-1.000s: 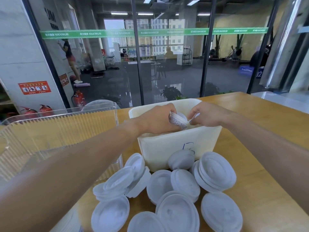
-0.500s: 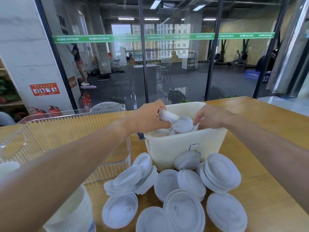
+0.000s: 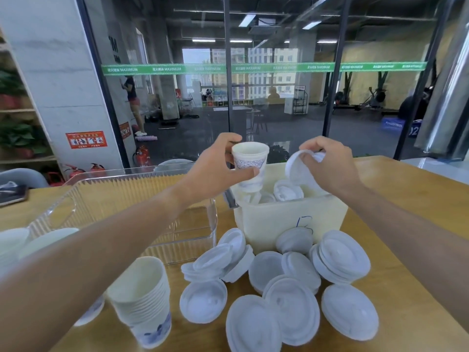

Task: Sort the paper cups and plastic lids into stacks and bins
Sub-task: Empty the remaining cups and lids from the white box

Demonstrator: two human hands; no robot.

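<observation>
My left hand [image 3: 218, 168] grips a white paper cup [image 3: 250, 165] with a blue pattern, upright above the left side of the white bin [image 3: 289, 219]. My right hand [image 3: 330, 163] pinches a white plastic lid [image 3: 295, 167] above the bin's right side. More lids [image 3: 288, 190] lie inside the bin. In front of the bin several white lids [image 3: 291, 295] are spread over the wooden table. A stack of nested paper cups [image 3: 142, 298] stands at the lower left.
A clear ribbed plastic bin [image 3: 121, 196] sits left of the white bin. More white lids [image 3: 15, 240] lie at the far left edge. A glass wall runs behind the table [image 3: 406, 275].
Both hands have risen out of the white bin, the left lifting a paper cup upright and the right lifting a lid. The camera tilted down, bringing the cup stack into view.
</observation>
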